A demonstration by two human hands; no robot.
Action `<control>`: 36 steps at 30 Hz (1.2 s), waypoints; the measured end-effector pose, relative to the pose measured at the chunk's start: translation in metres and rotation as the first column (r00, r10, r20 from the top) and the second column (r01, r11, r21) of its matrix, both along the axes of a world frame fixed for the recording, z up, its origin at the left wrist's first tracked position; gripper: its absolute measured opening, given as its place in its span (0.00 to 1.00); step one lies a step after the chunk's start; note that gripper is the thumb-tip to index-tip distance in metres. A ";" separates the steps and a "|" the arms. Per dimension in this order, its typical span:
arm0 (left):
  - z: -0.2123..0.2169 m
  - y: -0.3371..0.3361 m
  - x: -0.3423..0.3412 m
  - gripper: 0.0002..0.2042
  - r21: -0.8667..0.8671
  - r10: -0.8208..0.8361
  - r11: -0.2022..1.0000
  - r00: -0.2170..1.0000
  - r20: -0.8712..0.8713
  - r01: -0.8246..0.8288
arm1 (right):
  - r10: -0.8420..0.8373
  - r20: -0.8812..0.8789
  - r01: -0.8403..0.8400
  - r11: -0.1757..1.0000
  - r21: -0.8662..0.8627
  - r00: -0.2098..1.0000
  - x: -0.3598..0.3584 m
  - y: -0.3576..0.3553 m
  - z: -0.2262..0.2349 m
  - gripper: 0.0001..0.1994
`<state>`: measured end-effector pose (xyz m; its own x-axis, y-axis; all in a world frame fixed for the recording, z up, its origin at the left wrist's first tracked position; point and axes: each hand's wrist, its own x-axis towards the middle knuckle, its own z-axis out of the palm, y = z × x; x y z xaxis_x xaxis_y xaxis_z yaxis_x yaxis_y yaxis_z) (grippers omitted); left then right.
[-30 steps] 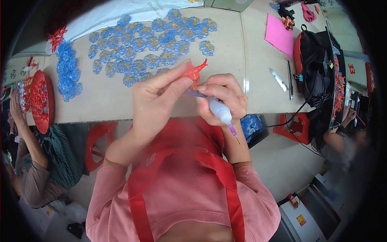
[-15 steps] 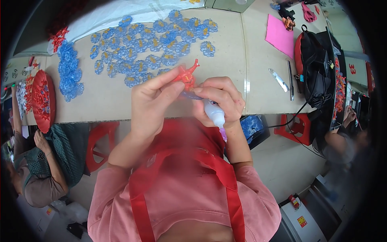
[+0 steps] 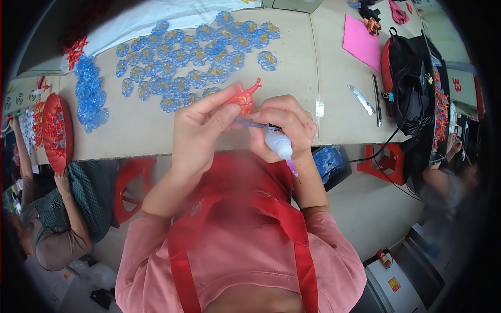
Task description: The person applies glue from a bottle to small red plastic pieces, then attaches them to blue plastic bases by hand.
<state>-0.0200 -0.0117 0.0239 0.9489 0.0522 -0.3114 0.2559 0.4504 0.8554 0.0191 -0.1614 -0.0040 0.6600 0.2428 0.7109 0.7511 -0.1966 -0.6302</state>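
Taking the red figurine (image 3: pixel 243 100) as the clock's centre: it is held up over the near edge of the worktop (image 3: pixel 342 117), its thin limb pointing to one o'clock. The left hand (image 3: pixel 201 117) pinches it from the eight o'clock side between thumb and fingers. Just below the figurine, at about five o'clock, is a translucent bluish piece (image 3: pixel 250 122); the fingertips of the right hand are at its end. That right hand (image 3: pixel 291 121) also has its fingers wrapped round a white bottle (image 3: pixel 278 141), whose purple nozzle (image 3: pixel 292 167) and thin needle point to five o'clock, away from the figurine.

Toward ten o'clock spreads a group of blue translucent discs (image 3: pixel 180 55) with yellowish centres; one more lies apart at one o'clock. A heap of clear blue pieces (image 3: pixel 90 99) sits at nine o'clock, and beyond it a red bowl (image 3: pixel 56 133) of small red parts. A pink sheet (image 3: pixel 362 41) lies at two o'clock. Out at three o'clock are a silver blade-shaped tool (image 3: pixel 361 99), a dark pen-like stick (image 3: pixel 376 99) and a black bag (image 3: pixel 409 86). Far out at eight o'clock, a co-worker in a green checked apron (image 3: pixel 91 195) sits near a red stool (image 3: pixel 125 193).
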 end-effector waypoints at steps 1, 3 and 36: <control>0.000 0.000 0.000 0.15 0.021 -0.005 1.000 1.000 0.000 0.005 | 0.000 -0.001 0.000 1.000 0.000 1.000 0.001 0.000 -0.001 0.13; 0.001 0.000 0.001 0.14 0.043 -0.011 0.999 1.000 -0.002 0.011 | 0.021 0.018 -0.021 1.000 0.010 1.000 0.002 0.000 -0.003 0.12; 0.014 0.015 0.002 0.17 0.231 -0.044 0.970 0.992 -0.120 0.071 | -0.099 -0.086 0.088 0.989 -0.121 0.991 -0.019 0.015 0.007 0.14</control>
